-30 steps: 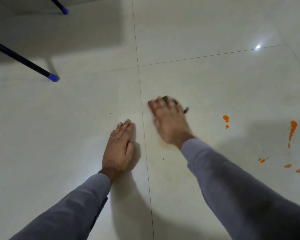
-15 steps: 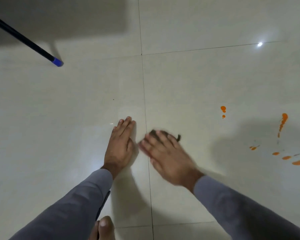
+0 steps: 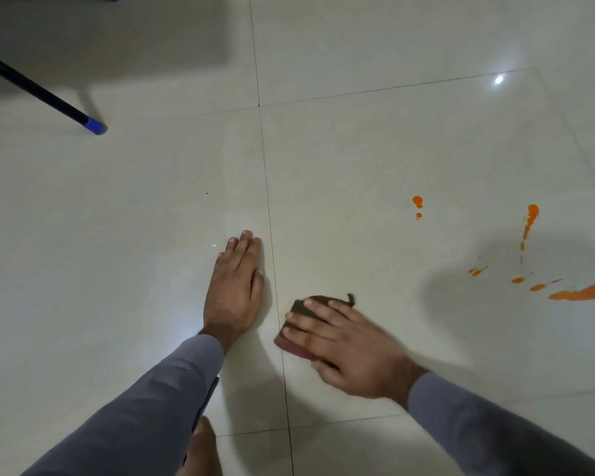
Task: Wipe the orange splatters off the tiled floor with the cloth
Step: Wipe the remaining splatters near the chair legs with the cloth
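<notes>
Right hand [image 3: 351, 348] slid cloth [image 3: 310, 304] rightward; left hand [image 3: 232, 290] stayed flat.

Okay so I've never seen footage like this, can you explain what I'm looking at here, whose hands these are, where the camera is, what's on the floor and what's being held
There is no machine here: a person wearing a head camera looks down at their own two hands, in grey long sleeves, on a glossy pale tiled floor. The left hand lies flat on a tile, holding nothing. The right hand presses its spread fingers on a small dark brownish cloth, just right of a grout line. Farther right lie bright orange splatters: two small drops, a thin streak, several dots and a long smear at the picture's edge. The cloth does not touch them. At upper left a black furniture leg with a blue cap stands on the floor. A bare foot shows at the bottom edge.
</notes>
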